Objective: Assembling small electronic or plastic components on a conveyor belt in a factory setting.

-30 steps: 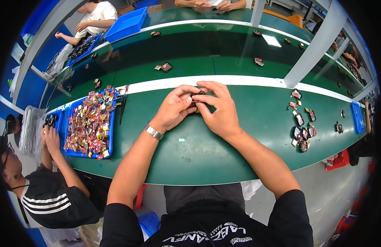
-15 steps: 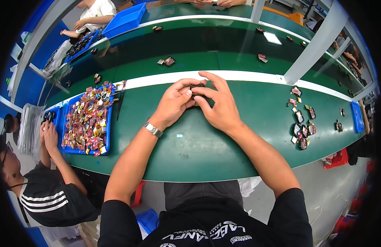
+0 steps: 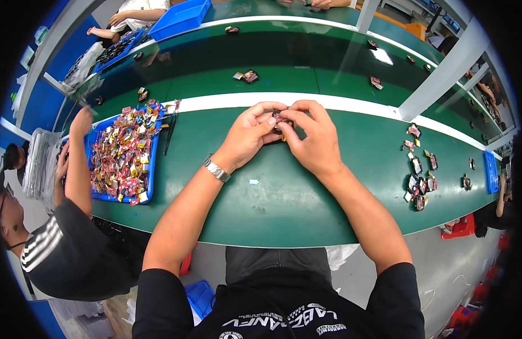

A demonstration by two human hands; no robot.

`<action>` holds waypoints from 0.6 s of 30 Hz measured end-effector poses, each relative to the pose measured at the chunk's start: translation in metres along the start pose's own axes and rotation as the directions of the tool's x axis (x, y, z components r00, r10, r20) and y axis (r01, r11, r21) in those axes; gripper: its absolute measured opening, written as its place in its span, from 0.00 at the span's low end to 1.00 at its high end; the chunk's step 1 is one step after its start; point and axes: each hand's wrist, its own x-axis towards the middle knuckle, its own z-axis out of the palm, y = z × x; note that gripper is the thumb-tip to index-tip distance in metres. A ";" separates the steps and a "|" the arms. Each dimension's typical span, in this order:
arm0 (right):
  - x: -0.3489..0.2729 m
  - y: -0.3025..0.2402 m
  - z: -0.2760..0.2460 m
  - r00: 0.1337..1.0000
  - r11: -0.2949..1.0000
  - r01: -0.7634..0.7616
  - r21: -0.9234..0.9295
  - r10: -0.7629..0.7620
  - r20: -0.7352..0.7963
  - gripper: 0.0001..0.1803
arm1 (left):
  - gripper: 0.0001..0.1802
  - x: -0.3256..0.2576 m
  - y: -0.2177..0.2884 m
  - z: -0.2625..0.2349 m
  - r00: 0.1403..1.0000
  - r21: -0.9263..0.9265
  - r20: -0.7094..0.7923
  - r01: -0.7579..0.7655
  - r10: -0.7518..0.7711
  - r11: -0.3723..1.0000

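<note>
Small dark part [image 3: 279, 121]: pinched between the fingertips of both hands, just above the green table [image 3: 272, 192], near its white stripe [image 3: 351, 103]; mostly hidden, details cannot be told
Left hand [image 3: 248, 135]: fingers curled, tips pinching the part from the left; metal wristwatch [image 3: 216, 168] on the wrist
Right hand [image 3: 313, 137]: fingers bent, thumb and forefinger pinching the part from the right, touching the left hand's fingertips
Blue tray [image 3: 151, 169]: well left of the hands, heaped with small colourful pieces
Loose parts [image 3: 419, 175]: scattered cluster well to the right on the table
Neighbouring person [image 3: 63, 248]: at the left, arm raised beside the tray
</note>
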 end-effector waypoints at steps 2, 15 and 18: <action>0.000 0.001 0.001 1.000 1.000 -0.012 0.006 0.012 0.026 0.10 | 0.18 0.001 0.000 0.001 1.000 -0.019 -0.012 -0.009 0.009 1.000; -0.006 0.006 0.008 0.999 0.997 -0.051 0.055 0.051 -0.004 0.10 | 0.15 0.004 -0.001 0.007 0.993 0.114 -0.119 -0.005 0.019 0.993; -0.007 0.010 0.008 0.975 0.956 -0.220 0.194 0.217 0.039 0.10 | 0.14 0.003 -0.004 0.012 0.986 0.246 -0.162 -0.007 0.048 0.969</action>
